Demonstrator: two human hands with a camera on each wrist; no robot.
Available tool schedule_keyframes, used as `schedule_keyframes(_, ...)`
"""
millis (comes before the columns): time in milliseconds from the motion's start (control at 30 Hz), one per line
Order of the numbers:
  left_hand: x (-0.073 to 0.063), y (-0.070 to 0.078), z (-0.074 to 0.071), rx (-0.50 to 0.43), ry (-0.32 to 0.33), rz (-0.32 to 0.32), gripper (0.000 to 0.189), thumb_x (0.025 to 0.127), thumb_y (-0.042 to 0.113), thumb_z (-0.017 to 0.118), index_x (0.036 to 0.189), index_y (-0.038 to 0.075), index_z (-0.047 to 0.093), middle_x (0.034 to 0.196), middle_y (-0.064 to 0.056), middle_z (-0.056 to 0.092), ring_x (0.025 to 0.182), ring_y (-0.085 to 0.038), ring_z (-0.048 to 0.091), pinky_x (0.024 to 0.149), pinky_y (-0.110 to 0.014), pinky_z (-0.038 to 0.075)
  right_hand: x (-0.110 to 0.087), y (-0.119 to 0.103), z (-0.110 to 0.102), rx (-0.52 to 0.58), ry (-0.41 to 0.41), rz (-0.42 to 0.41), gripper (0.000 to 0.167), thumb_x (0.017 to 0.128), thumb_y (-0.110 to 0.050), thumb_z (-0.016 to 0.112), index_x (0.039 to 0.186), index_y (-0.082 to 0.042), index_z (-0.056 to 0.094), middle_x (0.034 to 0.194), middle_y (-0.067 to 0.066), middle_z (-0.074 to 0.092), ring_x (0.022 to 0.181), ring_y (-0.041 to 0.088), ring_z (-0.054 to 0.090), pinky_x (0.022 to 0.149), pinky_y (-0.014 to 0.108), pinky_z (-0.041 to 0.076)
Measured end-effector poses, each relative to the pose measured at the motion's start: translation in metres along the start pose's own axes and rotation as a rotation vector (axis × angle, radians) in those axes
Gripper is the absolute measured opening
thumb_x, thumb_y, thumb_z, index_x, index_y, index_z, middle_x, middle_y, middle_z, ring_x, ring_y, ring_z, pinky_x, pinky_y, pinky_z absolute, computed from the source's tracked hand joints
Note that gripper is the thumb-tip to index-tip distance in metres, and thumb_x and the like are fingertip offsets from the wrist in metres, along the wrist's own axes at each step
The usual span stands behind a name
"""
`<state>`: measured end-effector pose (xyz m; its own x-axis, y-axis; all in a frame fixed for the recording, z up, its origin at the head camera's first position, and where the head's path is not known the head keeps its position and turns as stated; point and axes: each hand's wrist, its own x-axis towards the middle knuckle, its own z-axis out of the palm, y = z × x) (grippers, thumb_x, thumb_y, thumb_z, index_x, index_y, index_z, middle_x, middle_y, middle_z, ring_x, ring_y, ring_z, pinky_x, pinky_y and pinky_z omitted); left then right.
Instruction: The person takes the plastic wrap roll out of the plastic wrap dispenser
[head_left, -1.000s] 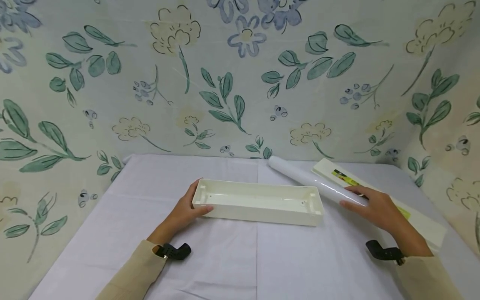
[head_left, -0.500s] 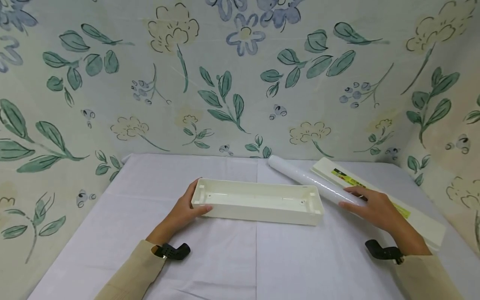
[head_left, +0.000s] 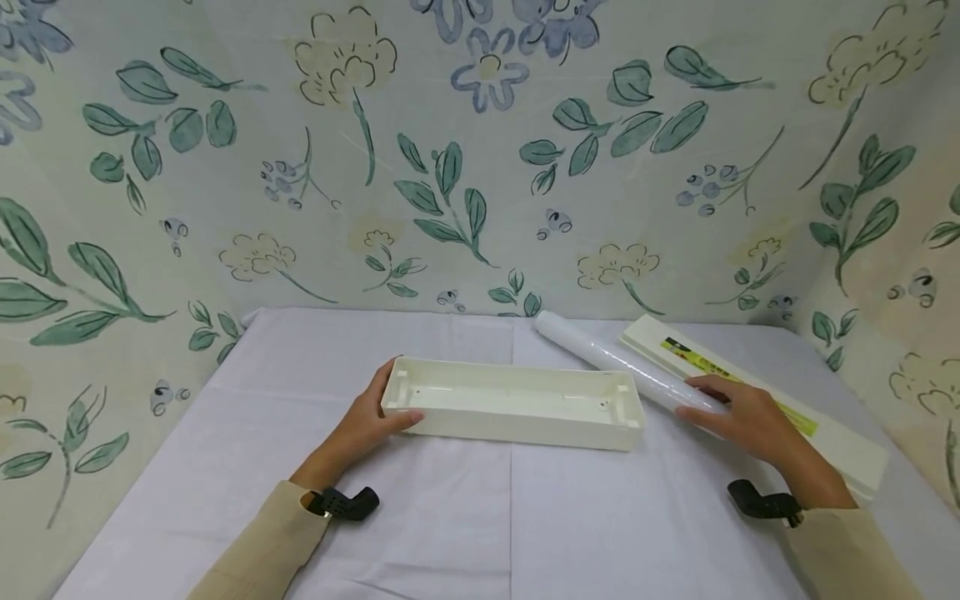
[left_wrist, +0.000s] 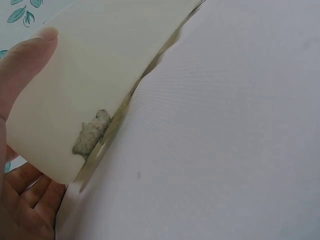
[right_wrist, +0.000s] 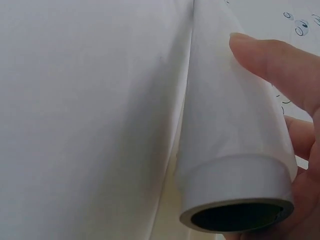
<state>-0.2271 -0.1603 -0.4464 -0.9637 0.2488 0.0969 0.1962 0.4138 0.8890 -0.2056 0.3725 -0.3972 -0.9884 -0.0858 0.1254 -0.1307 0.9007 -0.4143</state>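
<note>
A long cream plastic box (head_left: 513, 429), open at the top, lies crosswise in the middle of the table. My left hand (head_left: 369, 417) grips its left end, thumb on the front wall and fingers behind the end. In the left wrist view a greyish worn patch (left_wrist: 91, 132) shows near the lower edge of the box wall (left_wrist: 100, 65). My right hand (head_left: 750, 417) holds the near end of a roll of clear plastic film (head_left: 600, 350), thumb on one side and fingers on the other. The right wrist view shows the hollow tube end of the film roll (right_wrist: 235, 170).
A long cream lid (head_left: 847, 454) with a yellow-green label (head_left: 697, 358) lies slanted on the right, behind the roll and partly hidden by the right hand. White cloth (head_left: 450, 517) covers the table. A floral curtain (head_left: 480, 167) stands behind.
Both hands keep their hold, and the box, roll and lid stay where they are. The whole head view shifts very slightly.
</note>
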Motion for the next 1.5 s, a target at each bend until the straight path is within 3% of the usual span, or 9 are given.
schedule_keyframes(600, -0.0024, 0.0002, -0.0016, 0.011, 0.007, 0.007, 0.097, 0.081, 0.039, 0.077, 0.154, 0.026, 0.016, 0.147, -0.009, 0.04, 0.128, -0.032, 0.043, 0.103, -0.058, 0.033, 0.0012, 0.0033, 0.0039, -0.017, -0.021, 0.021, 0.081, 0.079, -0.057, 0.072, 0.134, 0.0, 0.054, 0.131, 0.033, 0.049, 0.096, 0.043, 0.051, 0.067, 0.043, 0.049)
schedule_keyframes(1500, -0.0003, 0.0, 0.0008, 0.005, -0.001, 0.01, 0.098, 0.081, 0.039, 0.077, 0.155, 0.025, 0.014, 0.149, -0.009, 0.037, 0.132, -0.033, 0.039, 0.105, -0.059, 0.03, 0.0008, 0.0069, 0.0028, -0.011, -0.03, 0.009, 0.082, 0.079, -0.055, 0.073, 0.134, 0.002, 0.053, 0.131, 0.034, 0.048, 0.096, 0.041, 0.051, 0.068, 0.044, 0.048)
